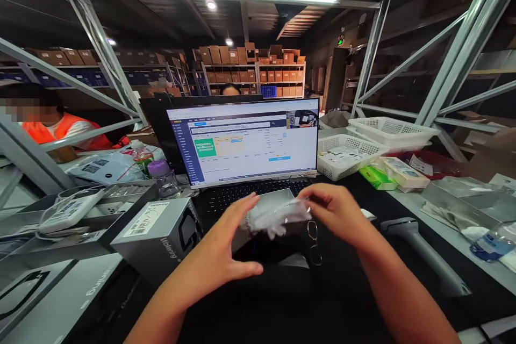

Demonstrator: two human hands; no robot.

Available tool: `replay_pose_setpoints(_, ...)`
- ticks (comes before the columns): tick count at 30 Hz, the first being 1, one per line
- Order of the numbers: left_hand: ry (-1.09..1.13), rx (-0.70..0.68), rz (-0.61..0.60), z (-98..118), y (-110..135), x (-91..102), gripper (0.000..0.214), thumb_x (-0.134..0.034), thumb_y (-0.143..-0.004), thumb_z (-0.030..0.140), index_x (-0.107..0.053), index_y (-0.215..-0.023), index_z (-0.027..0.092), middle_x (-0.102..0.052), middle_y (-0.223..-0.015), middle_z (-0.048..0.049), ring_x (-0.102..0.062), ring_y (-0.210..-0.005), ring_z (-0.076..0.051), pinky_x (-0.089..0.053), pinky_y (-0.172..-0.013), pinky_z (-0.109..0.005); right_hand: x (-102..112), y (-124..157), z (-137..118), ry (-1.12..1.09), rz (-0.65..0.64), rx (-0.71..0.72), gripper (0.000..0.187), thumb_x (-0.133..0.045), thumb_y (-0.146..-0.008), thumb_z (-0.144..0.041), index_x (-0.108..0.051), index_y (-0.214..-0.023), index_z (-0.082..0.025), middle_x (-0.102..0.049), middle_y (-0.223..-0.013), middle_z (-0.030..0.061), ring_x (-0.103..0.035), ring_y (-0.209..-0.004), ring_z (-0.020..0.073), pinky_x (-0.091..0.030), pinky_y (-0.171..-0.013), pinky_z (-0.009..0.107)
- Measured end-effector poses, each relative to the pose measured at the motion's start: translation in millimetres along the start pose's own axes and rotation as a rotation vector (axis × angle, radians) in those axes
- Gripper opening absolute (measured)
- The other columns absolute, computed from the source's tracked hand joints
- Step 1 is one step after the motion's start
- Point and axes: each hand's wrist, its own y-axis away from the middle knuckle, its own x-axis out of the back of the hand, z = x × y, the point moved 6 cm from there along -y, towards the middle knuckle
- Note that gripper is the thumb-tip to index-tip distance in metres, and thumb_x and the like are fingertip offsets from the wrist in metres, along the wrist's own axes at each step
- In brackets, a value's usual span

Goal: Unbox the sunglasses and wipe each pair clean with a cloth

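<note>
A person's two bare hands meet over a black work mat in front of a computer. The right hand point(336, 209) pinches the upper edge of a small clear plastic bag point(278, 214), thumb and fingertips closed on the crinkled film; the left hand point(220, 255) is spread wide, fingers extended, its fingertips against the bag's left side without a closed grip. The bag, soft and glossy with whitish contents, hangs between the hands just above the mat and in front of the keyboard point(250, 193). A pair of thin wire-rimmed glasses point(313, 242) lies on the mat just below the right hand.

Behind the keyboard stands a flat monitor point(245, 140) showing a form with a green panel. To the left rests a grey cardboard box point(159, 234) with a printed label, beside a shallow metal tray point(80, 215) of white devices and cables and a purple-capped clear bottle point(163, 177). To the right lie a grey handheld scanner point(419, 247), white perforated plastic baskets point(387, 131), a green packet point(377, 177) and another metal tray point(463, 196). A co-worker in an orange vest point(60, 129) sits at far left, among steel shelving stacked with brown cartons point(250, 56).
</note>
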Motion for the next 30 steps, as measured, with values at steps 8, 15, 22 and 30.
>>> replay_pose_setpoints(8,-0.488,0.52,0.157,-14.2,-10.3,-14.8,0.031,-0.04,-0.096,0.049,-0.052,-0.087,0.023,-0.063,-0.081,-0.0047,-0.064,-0.072,-0.025,-0.035,-0.057,-0.032,53.9,-15.5,71.6,-0.507,0.254,-0.349,0.037,-0.086,-0.063,-0.046,-0.068,-0.083,-0.019,-0.071,-0.074,-0.0002,-0.067,-0.07,0.0171,-0.057,-0.072,0.03)
replay_pose_setpoints(15,-0.433,0.432,0.158,-31.0,-22.1,-41.7,0.016,-0.043,-0.085,0.01,-0.052,-0.091,0.022,-0.062,-0.091,-0.0041,-0.063,-0.074,-0.019,-0.039,-0.061,-0.027,10.5,-29.1,88.8,-0.593,-0.057,-0.448,0.043,-0.091,-0.056,-0.046,-0.063,-0.07,-0.016,-0.069,-0.065,-0.0004,-0.069,-0.061,0.0166,-0.06,-0.065,0.031)
replay_pose_setpoints(22,-0.374,0.208,0.191,-12.5,4.0,15.2,0.024,-0.034,-0.096,0.022,-0.057,-0.089,0.024,-0.065,-0.095,-0.0034,-0.063,-0.085,-0.018,-0.047,-0.076,-0.028,7.0,-29.6,82.2,-0.688,-0.119,-0.403,0.043,-0.087,-0.066,-0.049,-0.064,-0.08,-0.016,-0.074,-0.073,0.004,-0.073,-0.072,0.0172,-0.06,-0.074,0.03)
replay_pose_setpoints(30,-0.322,-0.006,0.025,19.0,56.3,-37.6,0.026,-0.044,-0.096,0.022,-0.069,-0.103,0.026,-0.072,-0.108,-0.0047,-0.069,-0.097,-0.02,-0.054,-0.084,-0.029,21.6,-13.9,44.6,-0.636,0.003,-0.302,0.04,-0.085,-0.071,-0.052,-0.067,-0.083,-0.018,-0.075,-0.078,0.0044,-0.073,-0.073,0.0197,-0.062,-0.074,0.033)
